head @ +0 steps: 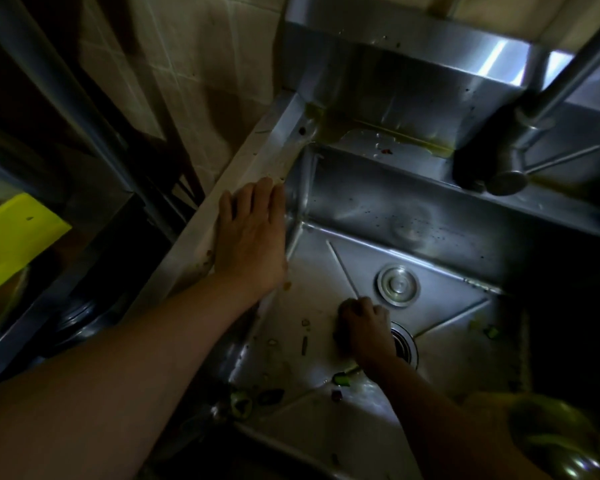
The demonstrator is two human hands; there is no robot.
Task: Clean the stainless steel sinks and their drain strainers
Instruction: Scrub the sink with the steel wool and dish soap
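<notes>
The left hand [250, 237] is laid flat, fingers straight, on the sink [430, 216] rim; the right hand [364, 329] is curled on the basin floor beside the drain strainer [404, 344]; any held object cannot be told.

A bright yellow-green flat object [13, 237] sits at the left edge of the frame, tilted, partly over a dim round metal vessel [0, 299] below it. Dark metal shelf posts [66, 91] run diagonally through the upper left. Behind them, pale wall tiles [187, 57] fill the upper middle, stained and shadowed. In the lower right corner, a shiny rounded metal bowl [555, 441] with a yellowish-green tint shows, blurred; what lies in it cannot be told.
</notes>
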